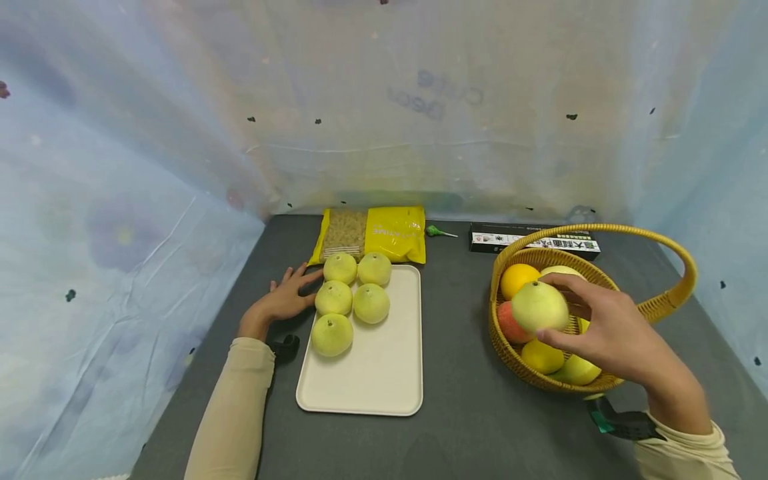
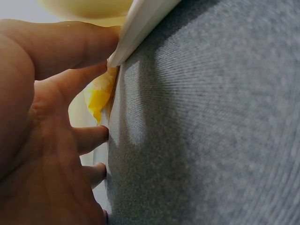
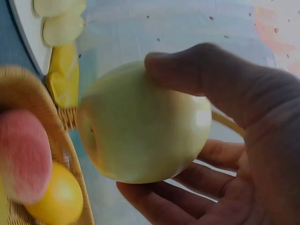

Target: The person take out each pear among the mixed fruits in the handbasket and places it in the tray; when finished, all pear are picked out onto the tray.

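Over the wicker basket (image 1: 509,360), my right hand (image 1: 618,333) holds a pale green round fruit (image 1: 539,308) between thumb and fingers. In the right wrist view this fruit (image 3: 145,126) shows a small dimple at one end. Below it in the basket are an orange (image 1: 517,280), a reddish peach-like fruit (image 1: 510,325), a lemon-yellow fruit (image 1: 542,357) and more pale fruit, partly hidden by the hand. My left hand (image 1: 285,298) lies with fingers spread at the left edge of a white tray (image 1: 378,377). Several like pale green fruits (image 1: 332,335) sit on the tray's left and far parts.
Behind the tray lies a yellow food bag (image 1: 393,233) with a clear window. A small green-topped lollipop (image 1: 433,231) is to its right. Farther right, a long black box (image 1: 492,238) lies behind the basket, whose tall handle (image 1: 606,228) arches over the right side.
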Demonstrator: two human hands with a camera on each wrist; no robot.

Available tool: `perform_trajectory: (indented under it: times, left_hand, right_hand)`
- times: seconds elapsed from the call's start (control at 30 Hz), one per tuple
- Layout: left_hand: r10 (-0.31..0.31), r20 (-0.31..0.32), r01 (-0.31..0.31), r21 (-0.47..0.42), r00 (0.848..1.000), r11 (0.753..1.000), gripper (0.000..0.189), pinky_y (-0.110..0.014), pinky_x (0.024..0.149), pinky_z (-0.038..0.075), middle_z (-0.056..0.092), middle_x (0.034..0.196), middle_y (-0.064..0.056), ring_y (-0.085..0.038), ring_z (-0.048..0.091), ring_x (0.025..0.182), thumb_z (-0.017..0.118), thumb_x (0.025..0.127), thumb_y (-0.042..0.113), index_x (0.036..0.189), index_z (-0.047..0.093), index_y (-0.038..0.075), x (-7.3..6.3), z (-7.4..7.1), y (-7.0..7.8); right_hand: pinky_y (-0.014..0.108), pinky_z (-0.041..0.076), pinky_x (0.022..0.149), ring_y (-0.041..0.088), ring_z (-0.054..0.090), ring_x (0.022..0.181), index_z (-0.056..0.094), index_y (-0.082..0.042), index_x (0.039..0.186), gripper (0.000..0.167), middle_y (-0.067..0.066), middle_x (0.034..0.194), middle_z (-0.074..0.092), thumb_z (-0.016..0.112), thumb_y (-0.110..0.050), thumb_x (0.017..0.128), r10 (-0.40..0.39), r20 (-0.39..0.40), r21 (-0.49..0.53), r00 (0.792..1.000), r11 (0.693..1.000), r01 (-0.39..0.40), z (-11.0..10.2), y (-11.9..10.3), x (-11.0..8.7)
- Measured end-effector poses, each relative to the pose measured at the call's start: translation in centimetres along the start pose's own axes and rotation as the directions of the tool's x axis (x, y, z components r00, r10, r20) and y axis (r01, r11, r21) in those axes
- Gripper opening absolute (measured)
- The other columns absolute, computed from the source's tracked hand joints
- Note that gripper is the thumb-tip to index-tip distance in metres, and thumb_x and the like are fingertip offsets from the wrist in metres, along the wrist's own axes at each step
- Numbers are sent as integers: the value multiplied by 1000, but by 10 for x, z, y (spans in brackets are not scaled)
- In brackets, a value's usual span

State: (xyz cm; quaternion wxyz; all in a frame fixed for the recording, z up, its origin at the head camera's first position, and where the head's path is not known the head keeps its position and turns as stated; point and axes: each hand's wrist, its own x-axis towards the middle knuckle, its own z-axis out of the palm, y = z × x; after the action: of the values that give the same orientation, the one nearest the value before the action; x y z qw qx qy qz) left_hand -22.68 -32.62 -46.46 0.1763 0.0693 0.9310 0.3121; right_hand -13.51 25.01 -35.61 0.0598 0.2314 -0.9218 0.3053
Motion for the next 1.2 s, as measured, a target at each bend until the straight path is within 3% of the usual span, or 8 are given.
perform_trajectory:
  times: [0.1, 0.17, 0.4, 0.67, 1.0, 1.2]
  left_hand:
    - [-6, -1, 6, 0, 1000, 1000, 73, -83, 122, -19, -7, 184, -22, -54, -20, 166, 60, 113, 45, 176, 31, 21, 1, 1, 0]
    - [-5, 0, 5, 0, 1000, 1000, 72, -83, 121, -20, -7, 184, -23, -54, -21, 165, 60, 114, 44, 176, 30, 21, 2, 1, 0]
    - [-5, -5, 5, 15, 1000, 1000, 71, -84, 121, -18, -6, 184, -23, -54, -19, 166, 59, 114, 43, 176, 31, 21, 4, 1, -1]
    - [3, -5, -3, 20, 1000, 1000, 72, -84, 121, -18, -6, 184, -24, -55, -18, 166, 59, 114, 44, 176, 31, 21, 2, 1, 0]
    - [13, 2, -13, 4, 1000, 1000, 77, -83, 122, -19, -8, 184, -23, -54, -21, 165, 60, 112, 54, 176, 31, 23, 3, 0, -4]
    - [11, 0, -11, 14, 1000, 1000, 74, -84, 121, -18, -7, 184, -23, -55, -19, 166, 60, 113, 48, 176, 30, 22, 3, 1, -4]
  right_hand:
    - [4, 53, 90, -1, 71, 113, 64, -18, 146, 74, 3, 132, 72, 100, -22, 82, -74, -15, 47, 997, 996, 74, 12, -7, 6]
    - [6, 54, 92, -3, 70, 112, 65, -19, 146, 73, 0, 132, 71, 100, -19, 82, -106, -3, 91, 994, 990, 105, 20, -13, 10]
    - [20, 60, 100, 17, 75, 119, 65, -19, 144, 69, -1, 138, 70, 99, -23, 84, -172, 87, 273, 981, 951, 143, 54, -31, 30]
    - [32, 59, 109, 18, 72, 128, 64, -21, 148, 74, -3, 144, 69, 100, -28, 83, -221, 162, 451, 962, 884, 127, 98, -52, 54]
    - [35, 60, 109, 21, 71, 128, 64, -16, 145, 71, 0, 141, 69, 96, -15, 82, -283, 171, 519, 944, 840, 158, 151, -70, 76]
    - [37, 60, 109, 25, 70, 131, 65, -11, 145, 70, 7, 145, 68, 97, -16, 84, -281, 169, 547, 945, 824, 147, 189, -73, 82]
